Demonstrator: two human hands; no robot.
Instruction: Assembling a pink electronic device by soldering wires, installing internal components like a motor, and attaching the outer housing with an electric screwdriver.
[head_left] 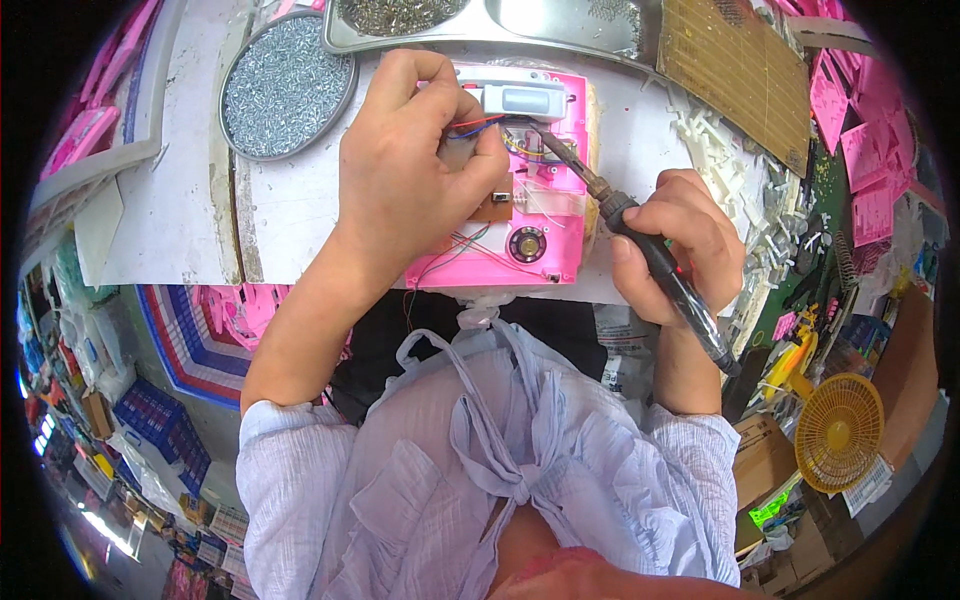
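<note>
A pink plastic housing point(556, 262) lies open on the white table, with a white-grey module point(530, 100), a round black speaker point(527, 244) and thin wires inside. My right hand point(685, 245) grips a soldering iron point(655, 262) by its dark handle. The iron's tip points up and left, close to the wires below the module. My left hand point(420, 150) is over the housing's left side, fingers pinched on red and blue wires point(478, 126). Those fingers and the hand hide part of the housing. Whether the tip touches a wire, I cannot tell.
A round tray point(290, 85) of small silver screws stands at the left. Behind the housing is a metal tray point(480, 38) with small parts. White plastic pieces point(715, 165) are heaped at the right, beside brown cardboard point(738, 70). A yellow fan point(838, 432) stands lower right.
</note>
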